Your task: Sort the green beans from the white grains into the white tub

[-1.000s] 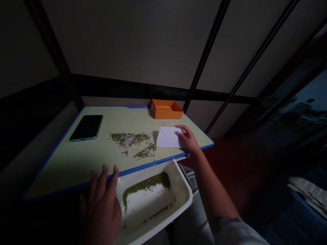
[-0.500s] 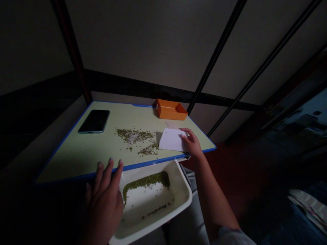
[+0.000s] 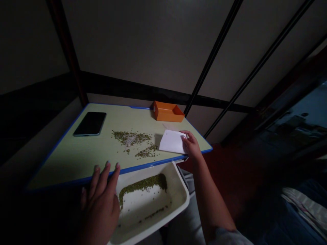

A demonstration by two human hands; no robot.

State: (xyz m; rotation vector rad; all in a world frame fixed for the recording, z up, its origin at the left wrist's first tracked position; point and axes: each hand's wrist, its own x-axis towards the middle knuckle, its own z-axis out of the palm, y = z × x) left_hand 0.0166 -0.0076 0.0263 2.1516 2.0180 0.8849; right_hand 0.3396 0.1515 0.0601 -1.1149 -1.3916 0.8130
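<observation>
My left hand (image 3: 100, 204) grips the left rim of a white tray (image 3: 178, 200), held just below the table's near edge. Green mung beans (image 3: 143, 184) lie along the tray's far inner side. My right hand (image 3: 191, 145) holds a white card (image 3: 172, 141) upright on the pale green table (image 3: 76, 156), to the right of a patch of scattered green beans (image 3: 135, 143).
A dark phone (image 3: 90, 124) lies at the table's far left. An orange box (image 3: 167, 112) sits at the far right corner. The table has a blue edge; a wall with dark rails rises behind it. Dark floor lies to the right.
The view shifted slightly. The card and my right hand stay by the beans; the tray stays under the table's edge.
</observation>
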